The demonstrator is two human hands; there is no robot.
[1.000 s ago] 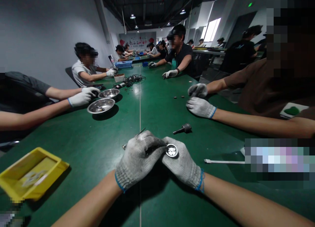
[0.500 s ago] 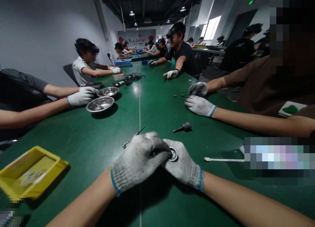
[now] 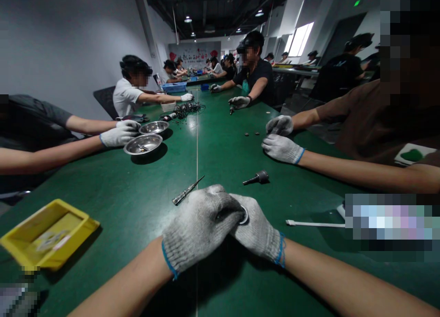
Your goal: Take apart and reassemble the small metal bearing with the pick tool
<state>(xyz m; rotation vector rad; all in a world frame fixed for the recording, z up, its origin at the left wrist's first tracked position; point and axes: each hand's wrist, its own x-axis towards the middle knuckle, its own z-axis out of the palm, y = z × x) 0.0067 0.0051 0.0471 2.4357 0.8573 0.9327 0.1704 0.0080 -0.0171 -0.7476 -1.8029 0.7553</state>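
Note:
My right hand [image 3: 257,234], in a white knit glove with a blue cuff, is closed around a small round part with a pale metallic rim [image 3: 245,215]. Over that part lies my left hand [image 3: 201,227], gloved alike, its fingers bent and pressed together. The left fingertips cover the middle of the round part; whether they pinch something small there is hidden. Just beyond my left hand a slim screwdriver [image 3: 188,190] with a pointed tip lies on the green table [image 3: 137,243]. A dark metal socket-like piece with a shank [image 3: 256,177] rests beyond my right hand.
At left stands a yellow tray [image 3: 87,214] with small pale pieces inside. Two steel bowls [image 3: 143,145] sit near a co-worker's gloved hands [image 3: 120,133]. Another co-worker's gloved hands [image 3: 282,145] are at right, above a white cable [image 3: 314,224]. Tangled black cables [image 3: 189,110] lie farther back.
My left fingers have shifted over the round part and cover more of it. The view has swung slightly left. A co-worker in a white shirt has stretched an arm out over the table.

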